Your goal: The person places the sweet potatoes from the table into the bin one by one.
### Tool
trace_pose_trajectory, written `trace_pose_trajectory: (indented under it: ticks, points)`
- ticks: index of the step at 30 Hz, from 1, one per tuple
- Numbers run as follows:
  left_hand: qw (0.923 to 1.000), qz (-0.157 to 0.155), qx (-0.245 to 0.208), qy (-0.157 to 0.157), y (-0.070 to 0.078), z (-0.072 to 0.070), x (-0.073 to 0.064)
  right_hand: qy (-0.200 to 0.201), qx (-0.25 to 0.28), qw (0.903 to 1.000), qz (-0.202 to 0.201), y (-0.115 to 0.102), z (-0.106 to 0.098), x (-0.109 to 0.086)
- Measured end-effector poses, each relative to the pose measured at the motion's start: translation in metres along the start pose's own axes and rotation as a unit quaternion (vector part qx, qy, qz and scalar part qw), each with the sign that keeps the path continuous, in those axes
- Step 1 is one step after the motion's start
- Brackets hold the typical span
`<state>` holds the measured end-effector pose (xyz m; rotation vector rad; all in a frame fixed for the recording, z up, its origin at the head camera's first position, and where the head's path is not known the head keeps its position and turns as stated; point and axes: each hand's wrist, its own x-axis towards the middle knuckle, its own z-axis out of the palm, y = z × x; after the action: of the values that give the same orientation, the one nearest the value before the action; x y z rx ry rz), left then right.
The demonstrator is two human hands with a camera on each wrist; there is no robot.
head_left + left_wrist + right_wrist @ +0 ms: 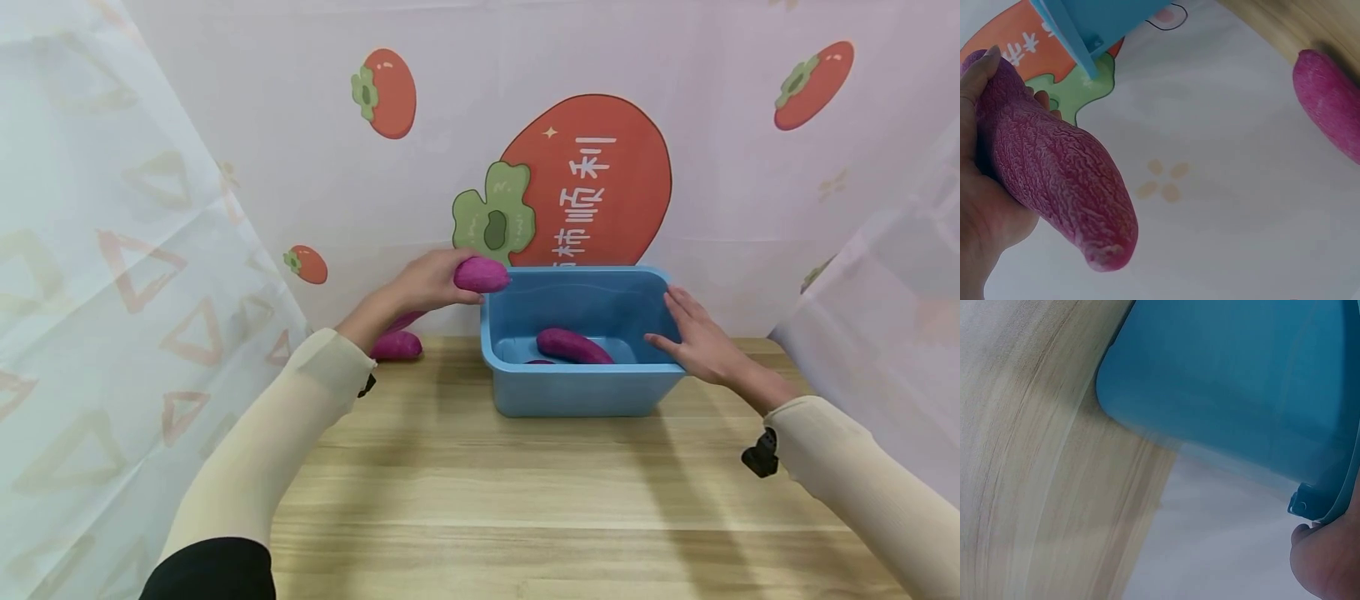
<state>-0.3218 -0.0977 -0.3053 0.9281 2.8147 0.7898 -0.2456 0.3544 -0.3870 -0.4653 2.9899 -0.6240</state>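
My left hand (438,279) grips a wrinkled purple sweet potato (481,275), held up beside the left rim of a blue plastic bin (570,392). The left wrist view shows the fingers and thumb around the narrower end of this sweet potato (1060,156), with its blunt end sticking out. My right hand (701,337) holds the bin's right rim, thumb over the inner side and fingers on the outside. Inside the bin lies a long curved purple sweet potato (573,346), and part of another (540,362) shows behind the front wall.
On the wooden table (480,500), left of the bin, lies another purple sweet potato (397,345); a further purple piece (406,320) is partly hidden by the left wrist. Behind the bin hangs a white cloth (442,192) with persimmon prints. Cloth also hangs on both sides.
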Motion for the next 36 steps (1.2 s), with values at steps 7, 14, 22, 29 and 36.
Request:
trace_pose_trajectory:
  ticks: [7,14,22,29,36]
  points:
    - [0.9997,0.019,0.012,-0.011,0.011,0.002,0.013,-0.002,0.001,1.0000,0.004,0.001,-0.001,0.000]
    - [0.9982,0.040,0.032,-0.030,0.028,0.004,0.026,-0.003,0.002,1.0000,0.003,0.000,-0.001,-0.001]
    - [0.9966,0.067,0.031,-0.038,0.039,0.013,0.038,-0.004,0.000,1.0000,0.002,-0.001,-0.002,0.000]
    - [0.9961,0.074,0.031,-0.036,0.053,0.018,0.046,-0.001,0.001,1.0000,0.003,0.001,-0.001,0.000]
    - [0.9957,0.083,0.018,-0.035,0.068,0.026,0.056,0.001,0.001,1.0000,-0.001,0.000,-0.001,0.001]
